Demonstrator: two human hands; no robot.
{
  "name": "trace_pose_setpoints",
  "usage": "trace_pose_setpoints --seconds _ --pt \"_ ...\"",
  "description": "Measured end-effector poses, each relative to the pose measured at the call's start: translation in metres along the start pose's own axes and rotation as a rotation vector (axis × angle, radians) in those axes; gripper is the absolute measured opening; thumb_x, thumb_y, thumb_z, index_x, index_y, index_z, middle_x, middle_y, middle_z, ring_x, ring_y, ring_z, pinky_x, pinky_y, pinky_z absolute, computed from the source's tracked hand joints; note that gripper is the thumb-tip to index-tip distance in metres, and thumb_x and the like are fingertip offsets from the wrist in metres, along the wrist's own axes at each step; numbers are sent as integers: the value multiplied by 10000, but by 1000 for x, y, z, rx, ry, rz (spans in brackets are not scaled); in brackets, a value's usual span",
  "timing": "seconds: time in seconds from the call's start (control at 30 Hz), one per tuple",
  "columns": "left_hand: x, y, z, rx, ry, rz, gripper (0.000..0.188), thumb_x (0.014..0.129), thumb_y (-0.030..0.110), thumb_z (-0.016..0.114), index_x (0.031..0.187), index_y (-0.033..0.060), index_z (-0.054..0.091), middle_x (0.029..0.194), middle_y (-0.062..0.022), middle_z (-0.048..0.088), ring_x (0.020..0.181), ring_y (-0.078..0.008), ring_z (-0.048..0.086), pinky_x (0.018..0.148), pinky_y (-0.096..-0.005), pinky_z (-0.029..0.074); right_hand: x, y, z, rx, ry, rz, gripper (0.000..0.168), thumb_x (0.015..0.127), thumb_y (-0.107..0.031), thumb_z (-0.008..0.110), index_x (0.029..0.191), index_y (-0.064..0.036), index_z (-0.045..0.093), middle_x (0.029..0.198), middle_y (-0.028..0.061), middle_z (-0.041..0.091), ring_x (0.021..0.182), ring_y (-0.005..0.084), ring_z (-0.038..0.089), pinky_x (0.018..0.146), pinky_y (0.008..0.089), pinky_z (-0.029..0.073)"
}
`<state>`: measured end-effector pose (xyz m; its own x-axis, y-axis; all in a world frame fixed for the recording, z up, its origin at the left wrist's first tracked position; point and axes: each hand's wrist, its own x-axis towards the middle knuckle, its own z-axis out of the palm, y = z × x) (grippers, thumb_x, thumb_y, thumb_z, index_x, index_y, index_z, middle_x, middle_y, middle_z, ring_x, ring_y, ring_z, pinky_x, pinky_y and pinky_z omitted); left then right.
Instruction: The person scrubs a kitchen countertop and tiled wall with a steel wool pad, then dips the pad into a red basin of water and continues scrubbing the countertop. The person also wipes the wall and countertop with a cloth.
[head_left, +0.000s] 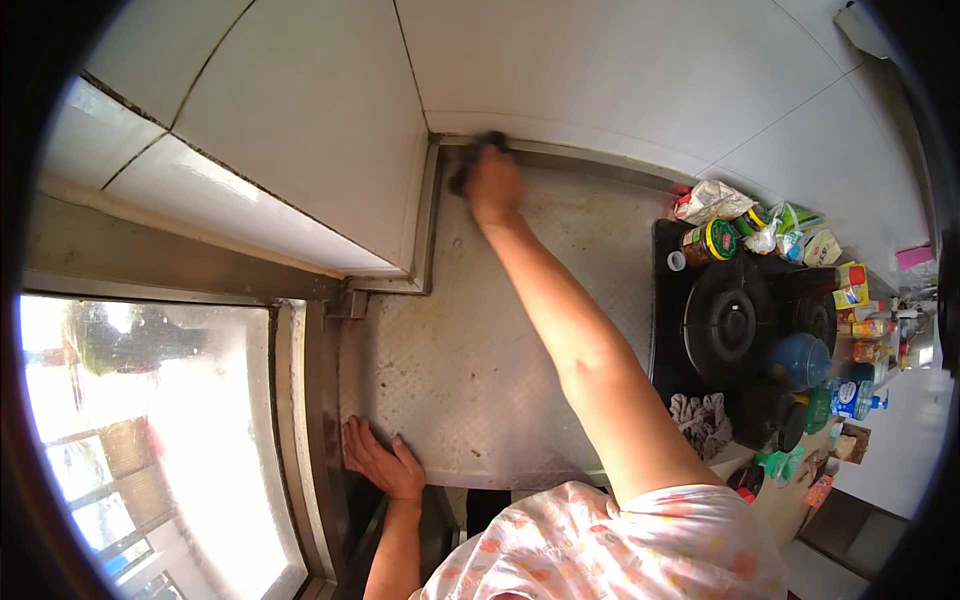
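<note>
My right hand (495, 184) reaches to the far left corner of a stained metal countertop (480, 337), beside its raised rim. It holds a dark, blurred wad (471, 165), perhaps a cloth or scouring pad, against the corner. My left hand (384, 459) rests with fingers spread at the near left edge of the countertop, with nothing seen in it. Brown spots and specks mark the metal between the hands. White wall panels (570, 75) rise behind the far rim.
To the right stands a black gas stove (729, 322) crowded with a green-lidded jar (703, 241), a white cap (676, 260), packets, bottles and a blue round container (801, 361). A crumpled grey cloth (702, 424) lies near its front. A bright window (165, 442) is at left.
</note>
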<state>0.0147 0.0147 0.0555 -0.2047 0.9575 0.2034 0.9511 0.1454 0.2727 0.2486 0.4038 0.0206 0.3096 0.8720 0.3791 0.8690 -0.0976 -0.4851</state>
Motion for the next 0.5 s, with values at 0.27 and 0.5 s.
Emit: trace_pose_setpoints --seconds 0.27,0.5 --pt "-9 -9 -6 0 19 -21 557 919 287 471 1369 -32 396 1447 -229 384 1354 -416 328 1113 -560 204 -22 -61 -30 361 107 -8 381 752 -22 686 1119 6 589 973 220 619 1026 370 585 846 443 507" --pt "-3 -2 -1 1 17 -7 571 894 265 491 1373 -30 397 1456 -223 375 1363 -406 319 1121 -547 198 -46 -20 -6 600 -171 -163 435 757 0 620 1191 6 591 1153 240 598 1067 422 553 939 468 462"
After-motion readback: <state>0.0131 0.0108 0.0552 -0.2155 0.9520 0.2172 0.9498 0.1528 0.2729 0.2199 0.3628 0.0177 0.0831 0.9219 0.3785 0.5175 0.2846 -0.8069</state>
